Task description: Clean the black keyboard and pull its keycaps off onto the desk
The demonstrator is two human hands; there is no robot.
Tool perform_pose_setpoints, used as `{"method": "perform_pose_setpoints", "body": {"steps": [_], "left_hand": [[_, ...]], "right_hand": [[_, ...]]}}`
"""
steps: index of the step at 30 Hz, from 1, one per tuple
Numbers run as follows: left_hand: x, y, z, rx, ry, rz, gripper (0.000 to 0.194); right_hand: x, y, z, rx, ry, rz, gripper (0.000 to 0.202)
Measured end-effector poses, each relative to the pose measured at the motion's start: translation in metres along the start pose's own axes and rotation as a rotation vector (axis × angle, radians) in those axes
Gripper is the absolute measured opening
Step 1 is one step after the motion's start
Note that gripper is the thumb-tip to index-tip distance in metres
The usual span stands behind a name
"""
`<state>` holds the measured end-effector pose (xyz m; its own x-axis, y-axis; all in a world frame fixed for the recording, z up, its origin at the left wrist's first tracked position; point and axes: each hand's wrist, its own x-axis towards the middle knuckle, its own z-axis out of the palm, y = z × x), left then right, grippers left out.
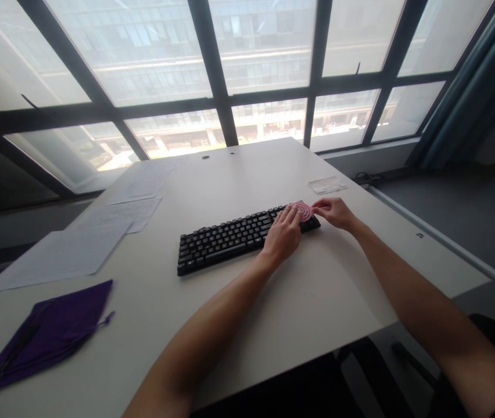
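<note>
A pink cord (304, 211) wound into a flat spiral lies over the right end of a black keyboard (225, 237). My left hand (283, 231) rests palm down on the keys, its fingers stretched out and their tips touching the left side of the coil. To the right of the spiral, my right hand (335, 212) pinches the cord's outer end between thumb and finger. The keys beneath my left hand and the coil are hidden.
On the white table (247, 174), a folded white tissue (327, 185) lies beyond my right hand. Several paper sheets (86, 247) spread along the left side. Nearer me is a purple drawstring pouch (56, 331) with a dark, thin object on it. Windows stand behind.
</note>
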<state>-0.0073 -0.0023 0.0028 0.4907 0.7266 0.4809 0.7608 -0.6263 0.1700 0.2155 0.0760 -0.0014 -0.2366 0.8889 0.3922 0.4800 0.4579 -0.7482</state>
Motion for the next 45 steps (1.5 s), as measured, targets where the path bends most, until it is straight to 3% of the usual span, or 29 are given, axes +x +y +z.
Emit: {"method": "perform_pose_setpoints", "body": {"steps": [8,14,24,33,40,45], "left_hand": [[0.001,-0.002,0.003,0.011,-0.019,-0.032,0.053],[-0.001,-0.004,0.005,0.013,-0.015,-0.032,0.052],[0.0,-0.003,0.001,0.019,-0.019,-0.028,0.053],[-0.002,-0.005,0.005,0.035,-0.018,-0.017,0.053],[-0.001,-0.004,0.004,0.038,-0.028,-0.014,0.052],[-0.002,-0.004,0.003,0.039,-0.03,-0.021,0.053]], "right_hand": [[0.0,0.002,0.012,-0.066,0.106,0.002,0.031],[0.001,0.009,0.005,-0.182,0.231,0.101,0.029],[0.0,-0.003,0.007,-0.039,0.068,-0.008,0.027],[0.002,0.01,-0.001,-0.132,0.154,0.058,0.026],[0.0,0.0,0.01,-0.089,0.103,0.018,0.026],[0.001,0.005,0.004,-0.136,0.158,0.048,0.026]]}}
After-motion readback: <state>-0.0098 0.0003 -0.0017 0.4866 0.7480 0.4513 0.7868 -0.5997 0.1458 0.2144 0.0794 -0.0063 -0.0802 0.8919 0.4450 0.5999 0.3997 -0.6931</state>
